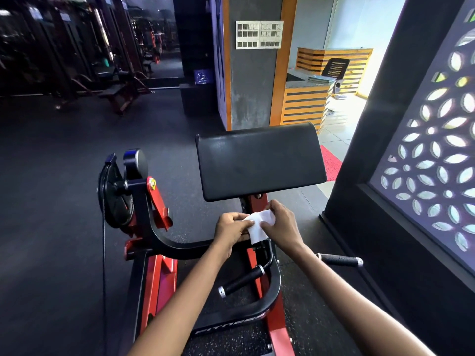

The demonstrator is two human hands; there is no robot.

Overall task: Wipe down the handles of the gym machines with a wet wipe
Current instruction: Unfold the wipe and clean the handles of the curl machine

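Two bare hands meet over the red and black curl machine (154, 253) that fills the middle of our view, standing on dark rubber floor (51, 176). We take its black arm pad (259, 160) as our landmark: broad, tilted, just above the hands. Left of the pad, a black weight plate (113, 194) hangs on the machine's pivot beside a red lever. Below the pad, the curved black bar (180, 246) sweeps in from the left and passes under our hands. Further below the pad sit two black handles with silver end caps — the left handle (243, 280) angled downward, the right handle (339, 259) pointing right, partly behind our forearm. Neither is being touched.

Just under the pad's lower edge, the white wet wipe (258, 227) is held between both hands, hanging above the bar. Our left hand (230, 231) pinches the wipe's left edge between thumb and fingertips; our right hand (281, 224) pinches its right side, fingers curled over the top.
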